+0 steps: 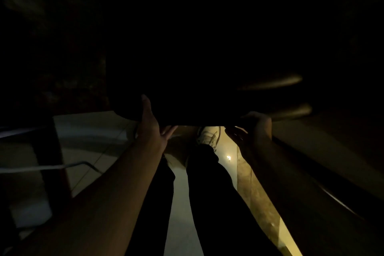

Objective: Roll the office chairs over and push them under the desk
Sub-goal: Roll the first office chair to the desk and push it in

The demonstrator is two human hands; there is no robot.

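Pushing is underway: the left hand [152, 125] presses open-palmed on a dark chair back [187, 89], while the right hand [252, 129] curls its grip around the lower edge. Whether the chair is under the worktop yet is lost in darkness.

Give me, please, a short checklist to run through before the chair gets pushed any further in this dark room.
1. Left hand on the chair back: ok, thumb up along its edge, fingers spread beneath.
2. Right hand on the chair back: ok, it cups the lower edge; whether the fingers wrap round it, cannot tell.
3. Path ahead free: cannot tell, everything beyond the chair is black.
4. Desk position: cannot tell, no desk can be made out.
5. Foot clear of the chair base: cannot tell; the shoe sits just below the chair back, casters hidden.
6. Lighting adequate: not ok, only the floor between the legs is lit.
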